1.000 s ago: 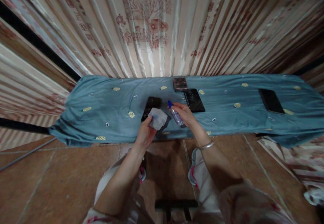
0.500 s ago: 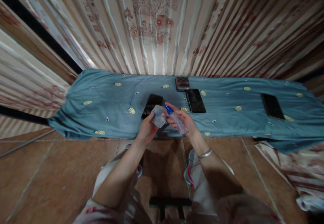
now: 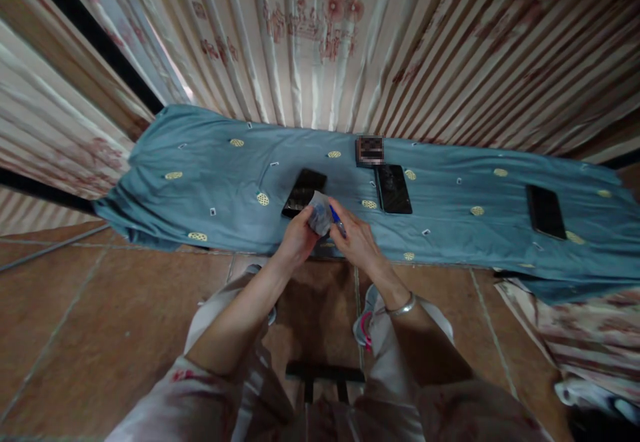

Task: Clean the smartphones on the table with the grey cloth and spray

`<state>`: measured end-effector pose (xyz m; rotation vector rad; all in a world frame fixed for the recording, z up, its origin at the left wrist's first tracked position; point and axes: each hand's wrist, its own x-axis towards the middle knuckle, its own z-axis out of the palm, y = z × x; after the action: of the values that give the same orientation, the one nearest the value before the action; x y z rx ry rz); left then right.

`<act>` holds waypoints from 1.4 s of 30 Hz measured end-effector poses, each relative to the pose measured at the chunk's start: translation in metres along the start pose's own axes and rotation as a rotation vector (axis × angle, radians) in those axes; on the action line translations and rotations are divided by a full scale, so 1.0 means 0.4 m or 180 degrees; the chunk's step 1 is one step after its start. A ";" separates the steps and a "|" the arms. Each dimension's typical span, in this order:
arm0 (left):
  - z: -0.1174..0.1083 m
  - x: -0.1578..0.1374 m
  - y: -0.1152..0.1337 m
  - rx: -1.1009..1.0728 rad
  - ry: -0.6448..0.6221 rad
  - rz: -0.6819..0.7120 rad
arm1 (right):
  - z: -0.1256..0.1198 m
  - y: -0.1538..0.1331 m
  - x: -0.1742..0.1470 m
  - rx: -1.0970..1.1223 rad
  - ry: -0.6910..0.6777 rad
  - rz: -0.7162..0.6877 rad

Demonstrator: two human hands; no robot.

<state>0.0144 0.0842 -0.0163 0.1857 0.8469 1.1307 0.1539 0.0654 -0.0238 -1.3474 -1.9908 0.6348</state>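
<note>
My left hand (image 3: 299, 234) is closed on a pale grey-white cloth (image 3: 320, 214), its thumb pressed on the near side. Close beside it, my right hand (image 3: 354, 237) wraps round a small spray bottle (image 3: 337, 219). Only the bottle's blue top shows now; the clear body is mostly hidden by my fingers. The blue top is right at the cloth's right edge, and I cannot tell whether they touch. Just beyond my left hand a black phone (image 3: 304, 190) lies on the teal cover, partly hidden by the cloth and fingers.
A teal patterned cover (image 3: 230, 182) spreads over the long low surface. Another dark phone (image 3: 394, 190) lies right of centre, touching or close to a small blurred-out item (image 3: 370, 152). A further black phone (image 3: 546, 212) lies far right. Pleated curtains (image 3: 320, 89) hang behind.
My right hand has turned over, so its back now faces up and hides most of the bottle. The cloth is tilted more upright. The view has shifted slightly.
</note>
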 end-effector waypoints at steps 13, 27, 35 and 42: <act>-0.007 0.005 -0.012 0.0095 -0.0102 0.0003 | 0.003 -0.003 0.008 -0.0598 0.0039 0.0022; -0.001 0.004 -0.009 0.0080 0.0042 0.0006 | 0.006 0.001 0.006 -0.0613 0.0000 0.0068; 0.001 0.001 -0.006 0.0099 0.0047 -0.0022 | 0.011 0.000 0.006 -0.0609 -0.0014 0.0183; 0.012 -0.012 -0.002 0.0030 0.0154 -0.0049 | -0.022 0.038 0.014 -0.0742 0.0209 0.0294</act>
<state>0.0175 0.0812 -0.0108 0.1598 0.8953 1.1208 0.1683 0.0764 -0.0269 -1.5847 -2.0065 0.4024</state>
